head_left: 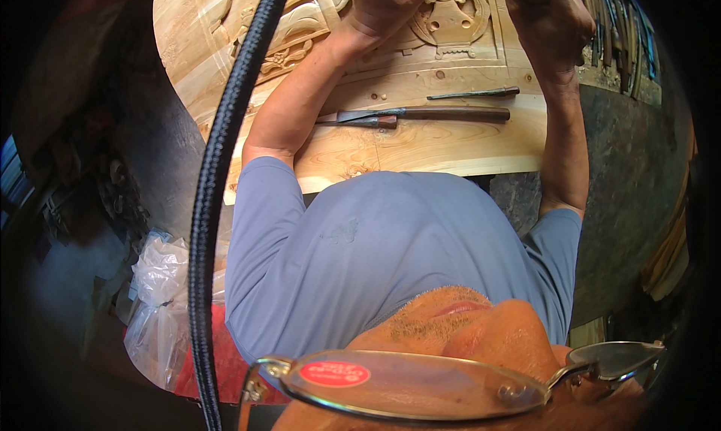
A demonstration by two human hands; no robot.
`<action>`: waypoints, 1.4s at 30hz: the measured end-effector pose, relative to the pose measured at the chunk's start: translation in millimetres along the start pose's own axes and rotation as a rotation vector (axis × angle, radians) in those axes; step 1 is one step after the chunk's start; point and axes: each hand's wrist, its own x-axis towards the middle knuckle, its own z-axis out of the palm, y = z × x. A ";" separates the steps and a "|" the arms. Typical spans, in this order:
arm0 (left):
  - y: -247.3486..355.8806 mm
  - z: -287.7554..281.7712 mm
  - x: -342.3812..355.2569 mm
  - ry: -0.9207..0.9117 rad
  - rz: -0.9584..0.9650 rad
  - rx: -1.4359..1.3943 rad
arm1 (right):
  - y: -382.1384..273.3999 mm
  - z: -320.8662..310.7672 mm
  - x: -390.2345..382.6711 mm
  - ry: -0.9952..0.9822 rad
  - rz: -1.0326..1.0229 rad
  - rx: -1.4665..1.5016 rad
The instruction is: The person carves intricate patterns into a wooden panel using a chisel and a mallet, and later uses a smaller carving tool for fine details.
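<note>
Both hands are at the upper edge, over a pale wooden panel (443,149) carved in relief. My left hand (387,7) is partly cut off by the picture's edge, its fingers curled beside a round carved motif (451,22). My right hand (556,22) is also curled, over the panel's right side. What either hand grips is out of view. Nearer my body lie a long wooden-handled chisel (458,114), a shorter chisel (379,122) partly beneath its blade, and a thin carving tool (481,94).
Several carving tools (619,37) stand in a row at the upper right. A black braided cable (225,161) crosses the view on the left. A clear plastic bag (159,303) sits by a red surface (214,356) at lower left. Wooden boards (668,251) lean at the right.
</note>
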 end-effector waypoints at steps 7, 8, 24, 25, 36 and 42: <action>13.4 -2.0 5.9 -0.021 0.009 0.042 | 23.0 33.4 -21.9 0.090 0.323 0.469; 12.7 -2.0 6.1 -0.018 0.022 0.062 | 23.4 34.4 -21.9 0.104 0.331 0.479; 13.4 -2.9 8.4 0.103 0.383 0.367 | -1.2 -6.6 9.0 0.000 -0.122 -0.082; 10.0 -1.4 3.3 0.067 0.199 0.219 | -0.3 -4.2 8.6 0.053 -0.103 -0.019; 9.6 3.0 -0.4 0.003 0.077 0.071 | 15.0 21.8 -13.4 0.095 0.146 0.358; 19.7 -3.0 6.1 0.094 0.269 0.268 | -0.5 -3.0 7.5 0.077 -0.116 -0.006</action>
